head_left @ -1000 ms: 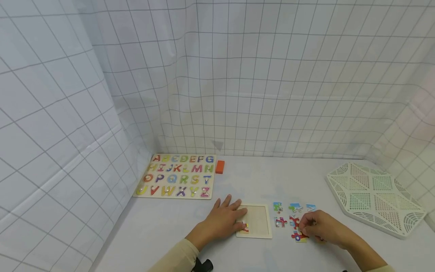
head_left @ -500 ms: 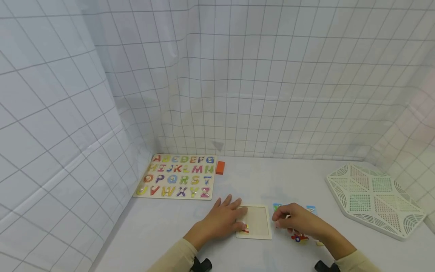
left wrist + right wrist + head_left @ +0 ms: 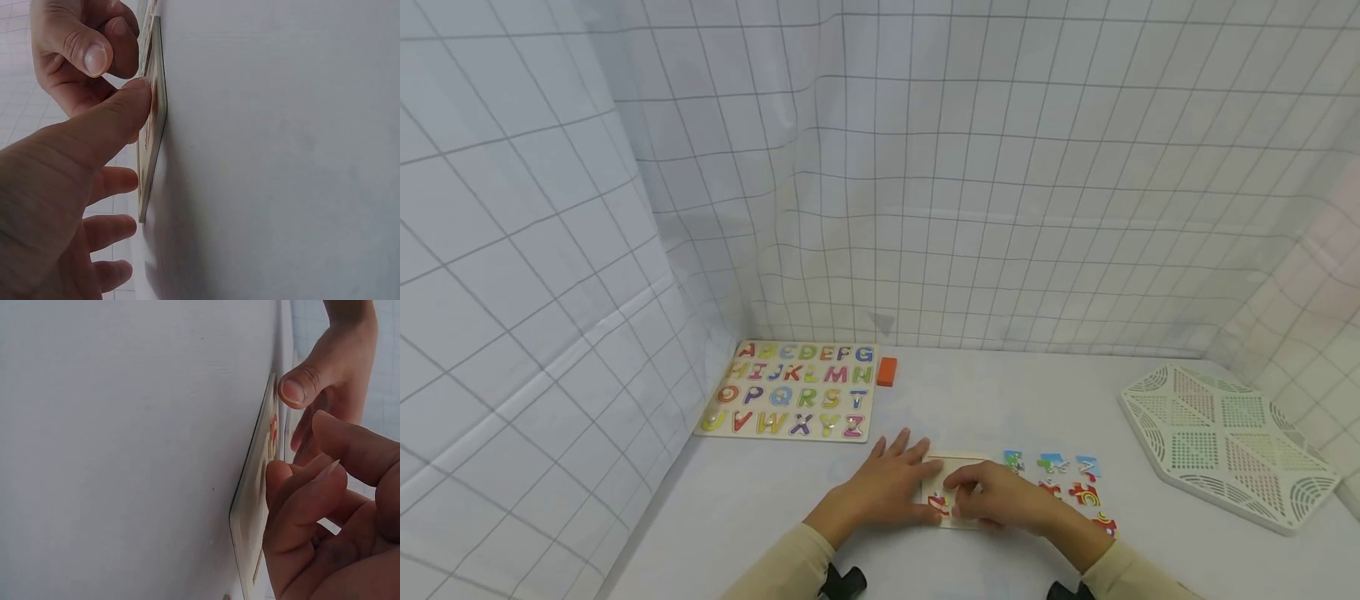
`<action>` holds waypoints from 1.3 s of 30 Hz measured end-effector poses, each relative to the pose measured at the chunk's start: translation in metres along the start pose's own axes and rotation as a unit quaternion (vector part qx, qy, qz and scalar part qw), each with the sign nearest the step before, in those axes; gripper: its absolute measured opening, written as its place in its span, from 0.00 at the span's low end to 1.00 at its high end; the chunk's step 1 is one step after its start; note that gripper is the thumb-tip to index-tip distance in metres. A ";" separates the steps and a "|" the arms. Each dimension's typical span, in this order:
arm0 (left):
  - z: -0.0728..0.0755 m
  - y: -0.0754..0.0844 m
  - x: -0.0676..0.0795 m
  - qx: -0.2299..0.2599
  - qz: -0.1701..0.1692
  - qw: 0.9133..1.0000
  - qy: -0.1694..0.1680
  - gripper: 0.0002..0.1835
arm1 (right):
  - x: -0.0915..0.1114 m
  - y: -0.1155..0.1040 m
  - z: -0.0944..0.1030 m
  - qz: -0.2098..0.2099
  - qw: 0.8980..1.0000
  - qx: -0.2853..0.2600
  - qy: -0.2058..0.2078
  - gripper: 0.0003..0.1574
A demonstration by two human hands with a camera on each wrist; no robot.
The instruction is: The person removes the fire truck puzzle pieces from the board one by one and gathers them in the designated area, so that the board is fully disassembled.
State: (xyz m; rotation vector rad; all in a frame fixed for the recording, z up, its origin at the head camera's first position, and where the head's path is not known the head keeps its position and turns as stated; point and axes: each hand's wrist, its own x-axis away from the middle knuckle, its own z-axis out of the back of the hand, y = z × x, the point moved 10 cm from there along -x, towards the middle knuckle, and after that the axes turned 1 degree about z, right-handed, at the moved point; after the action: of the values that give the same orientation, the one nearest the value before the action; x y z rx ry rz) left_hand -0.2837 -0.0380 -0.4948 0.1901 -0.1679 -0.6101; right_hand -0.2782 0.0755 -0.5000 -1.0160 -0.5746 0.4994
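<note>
A shallow wooden puzzle tray (image 3: 958, 455) lies on the white table in front of me, with a red and yellow piece (image 3: 937, 503) in its near left corner. My left hand (image 3: 883, 487) rests spread over the tray's left edge, thumb close to that corner. Over the tray's near part my right hand (image 3: 1000, 497) has its fingers curled and seems to pinch a puzzle piece, mostly hidden by the fingers. In the right wrist view the thumb (image 3: 337, 434) stands near the bent fingers. Loose puzzle pieces (image 3: 1084, 494) lie right of the tray; some are covered by my right hand.
A wooden alphabet board (image 3: 805, 406) lies at the left, with an orange block (image 3: 887, 372) beside its upper right corner. A white patterned lattice panel (image 3: 1217, 442) lies at the right. Gridded white curtains (image 3: 970, 208) enclose the back and sides.
My right hand has moved left from the loose pieces to over the tray, uncovering pieces on the right. My left hand has stayed on the tray's edge.
</note>
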 end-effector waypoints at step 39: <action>-0.004 -0.001 -0.001 0.022 0.023 0.999 -0.027 0.47 | -0.017 -0.003 -0.009 -0.012 0.999 -0.034 0.023 0.11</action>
State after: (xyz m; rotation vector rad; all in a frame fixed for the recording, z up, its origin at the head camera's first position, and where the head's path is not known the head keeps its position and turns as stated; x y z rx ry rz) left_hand -0.2847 -0.0377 -0.4993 0.2123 -0.2377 -0.5660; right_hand -0.2845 0.0575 -0.5047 -1.0824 -0.5648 0.4368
